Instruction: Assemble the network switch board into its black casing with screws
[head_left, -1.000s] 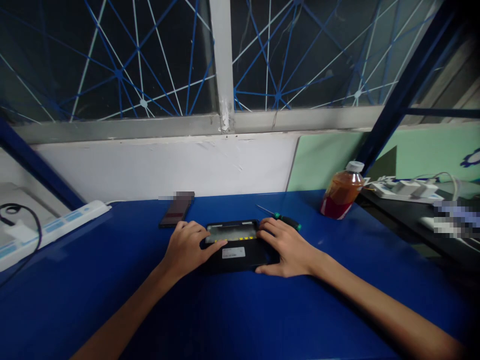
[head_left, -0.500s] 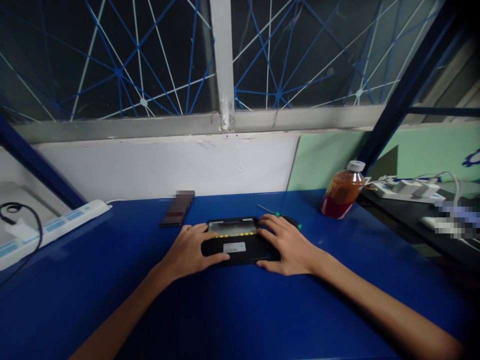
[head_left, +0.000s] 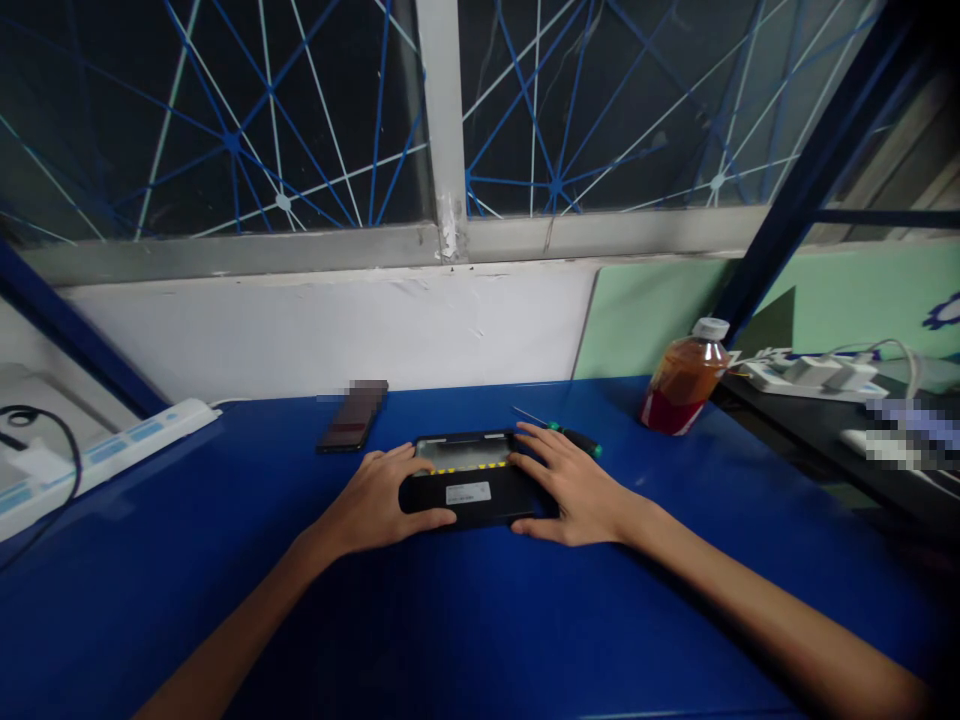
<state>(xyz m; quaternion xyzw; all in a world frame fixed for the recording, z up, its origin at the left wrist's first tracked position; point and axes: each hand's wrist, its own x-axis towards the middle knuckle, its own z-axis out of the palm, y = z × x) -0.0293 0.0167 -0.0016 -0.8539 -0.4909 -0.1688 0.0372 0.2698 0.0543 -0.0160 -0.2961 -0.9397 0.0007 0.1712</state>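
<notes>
A flat black rectangular case [head_left: 472, 508] lies on the blue table, with a white label and a greyish panel edged by yellow marks along its far half. My left hand [head_left: 375, 500] grips its left end, thumb along the near edge and fingers on the far side. At the other end, my right hand [head_left: 574, 487] holds it with fingers over the top and thumb at the near corner. Just beyond my right fingers rests a screwdriver [head_left: 581, 441] with a black and green handle, partly hidden by that hand.
A dark phone [head_left: 352, 418] lies at the back left. On the far left is a white power strip [head_left: 112, 460] with a black cable. A bottle of reddish-brown drink [head_left: 684, 380] stands at the back right, near another power strip [head_left: 817, 382]. A wall and windows rise behind.
Both hands keep their hold on the case, which stays in nearly the same place. The whole view has shifted very slightly.
</notes>
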